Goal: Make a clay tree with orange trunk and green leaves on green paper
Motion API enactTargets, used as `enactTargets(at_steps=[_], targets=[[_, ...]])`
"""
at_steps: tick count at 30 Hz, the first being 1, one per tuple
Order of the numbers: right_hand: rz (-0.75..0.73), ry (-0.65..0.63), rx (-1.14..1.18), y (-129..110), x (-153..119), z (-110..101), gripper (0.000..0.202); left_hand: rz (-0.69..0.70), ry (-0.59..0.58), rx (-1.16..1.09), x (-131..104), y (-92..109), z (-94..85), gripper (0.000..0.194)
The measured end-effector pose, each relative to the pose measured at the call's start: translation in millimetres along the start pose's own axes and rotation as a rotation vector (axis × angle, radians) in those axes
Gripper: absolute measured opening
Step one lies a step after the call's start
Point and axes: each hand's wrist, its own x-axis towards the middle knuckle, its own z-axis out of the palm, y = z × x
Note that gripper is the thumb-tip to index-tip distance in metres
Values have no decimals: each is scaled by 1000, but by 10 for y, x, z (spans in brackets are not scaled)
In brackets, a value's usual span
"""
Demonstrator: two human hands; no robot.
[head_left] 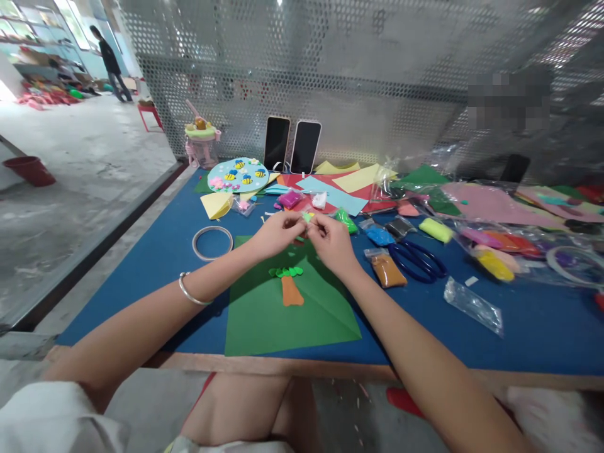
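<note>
My left hand (282,233) and my right hand (330,239) meet above the far part of a green paper sheet (283,333). Both hands pinch a small light-green piece (307,218) between their fingertips; its exact shape is too small to tell. On the sheet lies an orange-brown trunk shape (292,292) with a row of bright green leaf-like pieces (285,272) along its top. A silver bangle circles my left wrist.
Left of the sheet lies a roll of tape (212,244). Blue-handled scissors (418,261), a brown clay packet (389,270) and a clear wrapper (473,306) lie right. Two phones (306,146) and a cup (201,146) stand behind coloured papers. A person (109,63) is far left.
</note>
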Motion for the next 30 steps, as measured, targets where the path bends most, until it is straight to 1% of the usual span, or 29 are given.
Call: enactTargets(at_steps=[4,7,10,12,15,16,18,19,21,22,23,24,25,27,30], targets=[[-20,45,-18,16,-7,35,25,68,91,79,-9,-29,55,25],[-36,90,-46,-5,-5,12,25,114,137,120,-49,-29,92,25],[-27,170,-72,-55,7,-55,23,147,142,114,-82,20,127,21],[-24,196,-82,-98,13,-98,23,170,134,87,-68,67,126,22],[-48,165,-106,-127,14,-132,25,204,137,66,-8,116,72,26],[-67,149,-119,-117,13,-137,23,210,135,72,10,120,46,26],[-133,104,-123,-68,10,-147,14,215,117,101,23,112,-3,24],[-174,63,-118,-34,8,-155,19,216,101,118,18,102,-24,23],[-243,-64,-105,33,5,-180,53,222,60,156,-6,85,-56,22],[-257,-132,-104,60,5,-195,63,227,40,177,-20,80,-69,21],[-258,-181,-107,81,7,-210,64,233,24,199,-32,79,-79,21],[-251,-202,-110,95,9,-224,59,240,17,225,-40,81,-88,21],[-239,-193,-108,103,13,-236,52,248,21,254,-45,85,-96,21],[-225,-126,-111,110,19,-251,42,265,51,316,-45,92,-108,21],[-224,-53,-145,118,19,-255,38,296,122,393,-41,78,-118,24]])
